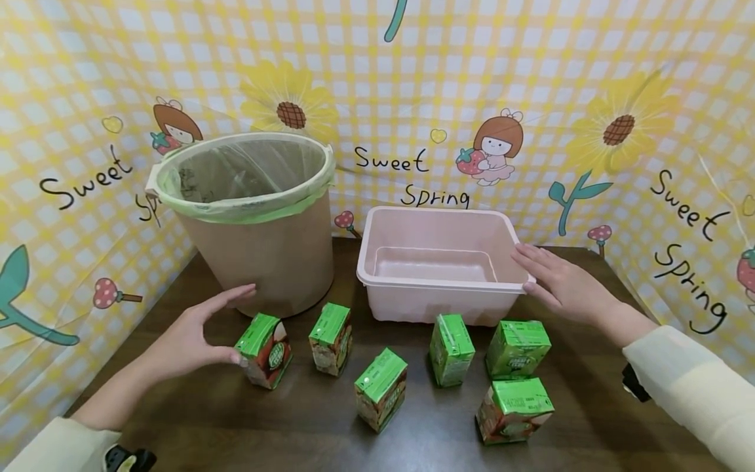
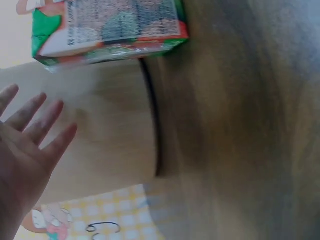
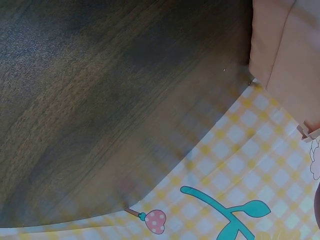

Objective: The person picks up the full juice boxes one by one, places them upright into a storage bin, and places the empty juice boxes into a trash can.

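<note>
My left hand point(image 1: 183, 337) is spread beside the leftmost green-topped drink carton point(image 1: 267, 354), thumb tip right at its near left side and fingers raised behind it. The left wrist view shows that hand point(image 2: 27, 145) with fingers apart and the printed side of a carton point(image 2: 115, 27) above them. At the right end of a pink plastic basin point(image 1: 439, 301), my right hand point(image 1: 569, 285) rests with extended fingers over the rim and the thumb by the front corner. Nothing shows inside the basin. In the right wrist view the basin point(image 3: 287, 50) fills the upper right corner.
A tall beige bin point(image 1: 271, 262) with a translucent green liner point(image 1: 253, 213) stands behind the left cartons. More cartons stand along the front: one point(image 1: 331, 341) near the bin, one point(image 1: 382, 390) central, others point(image 1: 452, 351) towards the right. Patterned cloth point(image 1: 395, 98) surrounds the dark wooden table point(image 1: 248, 432).
</note>
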{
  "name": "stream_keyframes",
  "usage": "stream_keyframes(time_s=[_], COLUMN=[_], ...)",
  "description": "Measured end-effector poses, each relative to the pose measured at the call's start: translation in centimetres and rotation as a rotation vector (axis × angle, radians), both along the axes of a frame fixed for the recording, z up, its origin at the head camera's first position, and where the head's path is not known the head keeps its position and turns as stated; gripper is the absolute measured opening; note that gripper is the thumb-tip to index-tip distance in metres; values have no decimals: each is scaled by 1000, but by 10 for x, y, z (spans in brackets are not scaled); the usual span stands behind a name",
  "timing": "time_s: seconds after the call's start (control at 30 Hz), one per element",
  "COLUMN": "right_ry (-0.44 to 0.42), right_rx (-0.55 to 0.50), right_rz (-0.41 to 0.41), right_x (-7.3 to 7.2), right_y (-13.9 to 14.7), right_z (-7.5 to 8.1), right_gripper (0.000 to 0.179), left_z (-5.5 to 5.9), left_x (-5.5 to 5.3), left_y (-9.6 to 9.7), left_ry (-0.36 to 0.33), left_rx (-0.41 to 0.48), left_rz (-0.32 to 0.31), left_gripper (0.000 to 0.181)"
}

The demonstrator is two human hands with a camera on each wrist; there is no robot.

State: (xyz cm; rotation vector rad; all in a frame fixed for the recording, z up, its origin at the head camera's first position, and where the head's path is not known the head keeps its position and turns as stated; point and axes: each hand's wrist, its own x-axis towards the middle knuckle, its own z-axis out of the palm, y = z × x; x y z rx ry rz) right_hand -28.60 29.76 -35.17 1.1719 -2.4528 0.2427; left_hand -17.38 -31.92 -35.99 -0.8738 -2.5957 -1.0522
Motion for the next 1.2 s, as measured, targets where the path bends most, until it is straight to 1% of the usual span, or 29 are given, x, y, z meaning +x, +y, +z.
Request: stream_keyframes(time_s=[0.1,0.2,0.37,0.5,0.6,0.7,0.87,0.97,1.13,1.2], right_ry=[-2,-9,-22,-23,-27,-37,-44,-42,-47,-51], right_rx=[2,4,9,4,6,12,8,3,-1,-3], right_rz=[-7,-17,-28,-33,-39,-45,-49,-50,-50,-51], right_x=[0,-1,-1,0,0,0,1,2,2,3], right_y=[0,0,0,0,0,0,0,-1,-1,-2], right_z=[0,-1,-1,-1,0,-1,-1,-1,-1,-1], right_gripper=[52,52,52,53,53,53,53,53,53,53], left_z=[-9,-15,-20,-24,-27,-32,-40,-40,-43,-43], left_x=[-6,-12,-17,-18,-17,-18,-21,-22,-25,-26], left_y=[-5,-8,-11,-12,-14,-17,-18,-16,-15,-14], left_ry=[-94,-191,-353,-447,-513,-554,-580,-601,-620,-627], left_rx=[80,145,245,289,314,319,299,308,314,316], left_rz=[-101,-190,-298,-362,-382,-378,-377,-386,-383,-391], left_gripper=[103,100,97,94,90,89,90,90,88,88])
